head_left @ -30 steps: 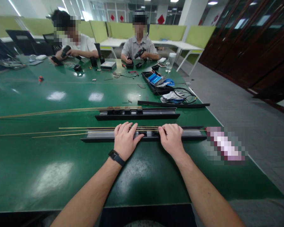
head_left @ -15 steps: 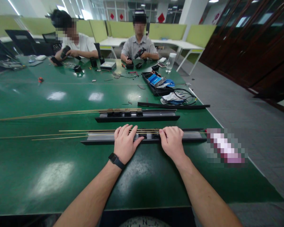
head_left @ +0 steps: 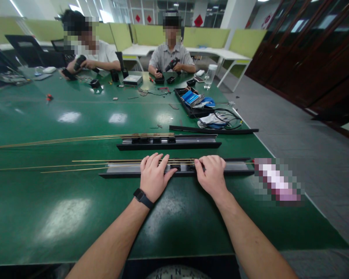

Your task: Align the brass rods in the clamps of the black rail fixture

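Note:
A long black channel point(head_left: 122, 175) with a silver inner face lies on the green table in front of me, with dark blocks inside it. Several thin brass rods point(head_left: 75, 169) run along the channel and stick out past its left end. My left hand point(head_left: 154, 174) rests over the channel's middle, fingers spread across the rods and thumb stretched out to the right. To its right, my right hand point(head_left: 211, 173) is closed at the rods, fingers curled and thumb bent against them. Its fingertips are partly hidden, so I cannot tell how many rods it grips.
Behind lies a second channel point(head_left: 168, 146) with brass rods on it. Farther back are a black strip point(head_left: 215, 130), gloves point(head_left: 211, 121) and a black tray point(head_left: 189, 112). A blurred pink-and-white item point(head_left: 277, 180) lies right. Two people sit across the table holding power drills.
My right thumb has shifted slightly left along the rods. The nearest rod's left end sits a touch farther right. My left hand has stayed in place.

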The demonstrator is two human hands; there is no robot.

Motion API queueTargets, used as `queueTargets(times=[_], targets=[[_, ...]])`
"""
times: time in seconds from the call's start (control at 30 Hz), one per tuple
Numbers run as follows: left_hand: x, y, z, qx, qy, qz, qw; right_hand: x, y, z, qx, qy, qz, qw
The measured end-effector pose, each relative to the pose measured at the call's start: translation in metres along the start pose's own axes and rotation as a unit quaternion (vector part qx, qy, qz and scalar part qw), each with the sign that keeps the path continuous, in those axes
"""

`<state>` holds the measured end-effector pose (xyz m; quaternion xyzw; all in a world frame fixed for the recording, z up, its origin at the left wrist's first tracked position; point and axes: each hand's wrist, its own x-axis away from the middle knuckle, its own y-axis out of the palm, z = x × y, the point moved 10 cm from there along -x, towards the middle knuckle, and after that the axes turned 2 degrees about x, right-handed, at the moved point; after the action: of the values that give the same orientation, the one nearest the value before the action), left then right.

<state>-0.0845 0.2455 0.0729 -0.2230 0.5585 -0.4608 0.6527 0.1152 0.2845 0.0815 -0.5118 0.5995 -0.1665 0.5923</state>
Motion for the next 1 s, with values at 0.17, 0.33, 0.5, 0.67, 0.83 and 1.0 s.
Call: queueTargets(times=[0.17,0.33,0.5,0.67,0.83,1.0], targets=[[-0.0001,-0.0007,0.0010,-0.003,0.002,0.002,1.000,0.0003,0.0015,0.0007,0.001,-0.002,-0.001,1.000],[0.0005,0.0003,0.0006,-0.003,0.003,0.001,1.000,0.0002,0.0024,0.0019,0.000,-0.005,0.003,1.000],[0.0004,0.0006,0.0003,-0.005,0.003,0.000,1.000,0.0000,0.0015,0.0027,-0.001,-0.002,0.001,1.000],[0.0001,-0.0001,0.0005,-0.003,0.003,0.001,1.000,-0.0006,0.0012,0.0040,0.004,-0.001,-0.003,1.000],[0.0005,0.0002,-0.0003,-0.002,0.001,0.002,1.000,-0.0005,0.0009,0.0047,0.000,0.001,-0.006,1.000],[0.0008,0.0007,-0.0010,0.002,-0.003,0.003,1.000,-0.0010,-0.0011,0.0026,-0.007,0.002,-0.004,1.000]])
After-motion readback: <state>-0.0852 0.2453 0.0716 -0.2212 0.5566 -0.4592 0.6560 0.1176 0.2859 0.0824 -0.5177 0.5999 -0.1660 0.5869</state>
